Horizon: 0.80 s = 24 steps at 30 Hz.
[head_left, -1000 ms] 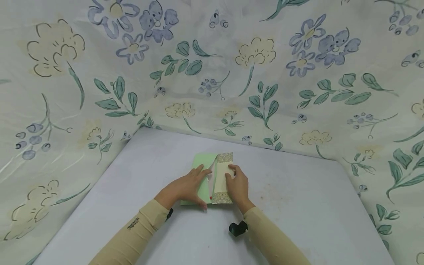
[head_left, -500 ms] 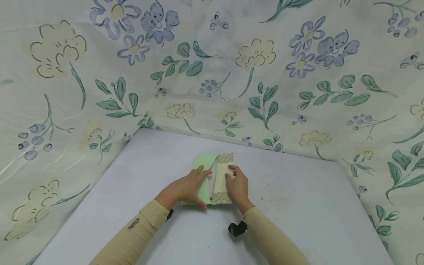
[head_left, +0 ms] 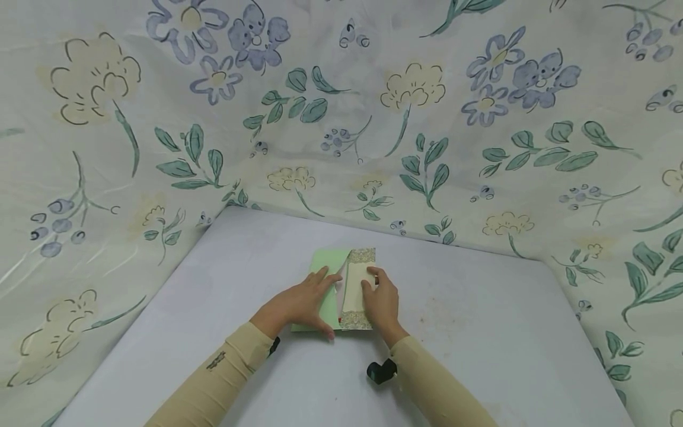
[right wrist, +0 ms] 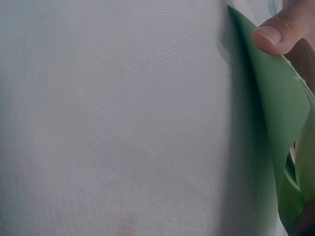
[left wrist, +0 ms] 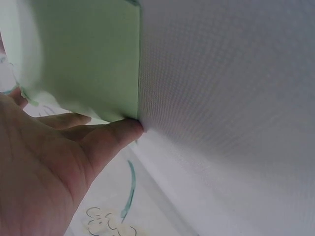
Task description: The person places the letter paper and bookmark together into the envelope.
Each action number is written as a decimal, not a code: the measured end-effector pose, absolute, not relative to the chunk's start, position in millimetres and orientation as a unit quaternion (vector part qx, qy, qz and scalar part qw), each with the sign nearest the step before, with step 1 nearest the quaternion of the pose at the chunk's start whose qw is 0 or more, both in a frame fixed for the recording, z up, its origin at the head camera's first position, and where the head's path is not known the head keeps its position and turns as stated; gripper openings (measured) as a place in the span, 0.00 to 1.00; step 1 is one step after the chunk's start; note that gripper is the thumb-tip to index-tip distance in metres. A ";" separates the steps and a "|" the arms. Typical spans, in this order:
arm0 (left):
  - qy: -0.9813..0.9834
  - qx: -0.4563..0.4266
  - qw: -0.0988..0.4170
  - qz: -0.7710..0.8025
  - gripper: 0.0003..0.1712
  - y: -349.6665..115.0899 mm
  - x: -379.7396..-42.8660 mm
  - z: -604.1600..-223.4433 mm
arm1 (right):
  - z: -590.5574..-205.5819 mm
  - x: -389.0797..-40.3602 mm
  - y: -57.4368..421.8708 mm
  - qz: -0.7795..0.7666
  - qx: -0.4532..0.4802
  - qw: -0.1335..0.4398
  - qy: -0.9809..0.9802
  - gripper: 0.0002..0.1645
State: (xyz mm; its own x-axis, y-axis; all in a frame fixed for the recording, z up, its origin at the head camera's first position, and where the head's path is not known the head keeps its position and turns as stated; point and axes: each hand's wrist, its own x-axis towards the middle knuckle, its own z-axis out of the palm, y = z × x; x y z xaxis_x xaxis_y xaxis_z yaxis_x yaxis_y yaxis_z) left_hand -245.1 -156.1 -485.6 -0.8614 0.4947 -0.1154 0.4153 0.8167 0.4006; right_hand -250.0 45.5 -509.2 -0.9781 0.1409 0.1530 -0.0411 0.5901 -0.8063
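Observation:
A light green paper folder (head_left: pixel 328 258) lies on the table. Its cream panel (head_left: pixel 354 290) has patterned bands at both ends and stands partly lifted along the right side. A white insert with a small red spot (head_left: pixel 340 321) shows in the narrow gap. My left hand (head_left: pixel 299 300) rests on the green part with spread fingers, its thumb along the near edge; the left wrist view shows that thumb at a corner of the folder (left wrist: pixel 88 54). My right hand (head_left: pixel 385 301) grips the cream panel by its right side. In the right wrist view the thumb (right wrist: pixel 283 32) touches the green sheet (right wrist: pixel 278 88).
The white tabletop (head_left: pixel 480 332) stretches around the folder, with faint reddish marks on the right. A floral cloth (head_left: pixel 341 118) hangs behind and at both sides. A black wrist device (head_left: pixel 381 372) sits under my right wrist.
My right hand has shifted very slightly left with the cream panel, and less of the red spot shows. The left hand stays in place.

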 end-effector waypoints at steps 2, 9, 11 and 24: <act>0.948 0.240 0.107 0.181 0.74 -155.8 -245.3 -485.6 | -509.7 -250.0 45.6 0.452 -0.024 0.102 -0.886 0.22; 0.949 0.238 0.111 0.178 0.74 -155.2 -245.3 -484.0 | -510.8 -248.7 44.4 0.454 -0.006 0.125 -0.882 0.22; 0.948 0.239 0.112 0.177 0.74 -155.1 -245.2 -483.7 | -511.1 -248.8 44.3 0.455 -0.003 0.128 -0.881 0.23; 0.949 0.238 0.115 0.172 0.74 -155.3 -246.9 -486.8 | -512.0 -252.0 45.0 0.454 0.002 0.104 -0.885 0.23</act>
State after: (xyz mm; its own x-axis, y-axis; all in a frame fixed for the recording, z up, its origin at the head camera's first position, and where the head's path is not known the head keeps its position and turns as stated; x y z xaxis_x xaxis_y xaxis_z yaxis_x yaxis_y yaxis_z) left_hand -246.9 -155.3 -486.8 -0.8600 0.4915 -0.1370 0.4124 0.8277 0.3806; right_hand -252.0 45.0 -512.0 -0.9785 0.0913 0.1852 -0.0971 0.5878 -0.8031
